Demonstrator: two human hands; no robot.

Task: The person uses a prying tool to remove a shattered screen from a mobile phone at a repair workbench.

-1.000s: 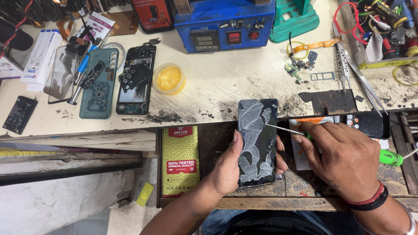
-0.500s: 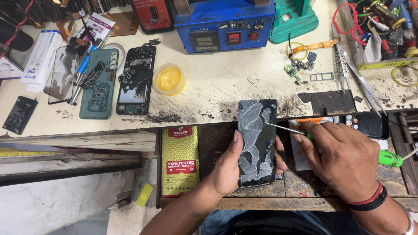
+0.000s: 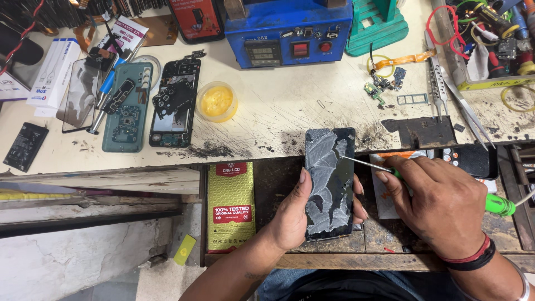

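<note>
Left hand: I see my left hand [image 3: 290,214] wrapped round a phone [image 3: 329,181], thumb along its left edge, fingertips showing past its right edge; the grip is closed on it.
Phone: it stands lengthwise away from me, over the open drawer [image 3: 278,181] at the bench's front edge, its top end reaching the bench [image 3: 278,111]. Its dark face is smeared with whitish, leaf-like streaks.
Right hand: my right hand [image 3: 440,206] is closed round a screwdriver [image 3: 499,204] with a green handle that sticks out to the right of the fist.
Tip: the thin metal shaft runs left from my fingers and meets the phone's right edge near its top.
Drawer: a yellow-green box [image 3: 231,203] lies in it, just left of my left hand.
Bench, left: two opened phones [image 3: 150,103] lie side by side, boards exposed, with a small yellow tub [image 3: 216,101] just right of them.
Bench, back: a blue machine [image 3: 287,28] with a red button stands beyond the phone.
Bench, right: tweezers [image 3: 437,83] and small loose parts [image 3: 384,83] lie well apart from my hands.
</note>
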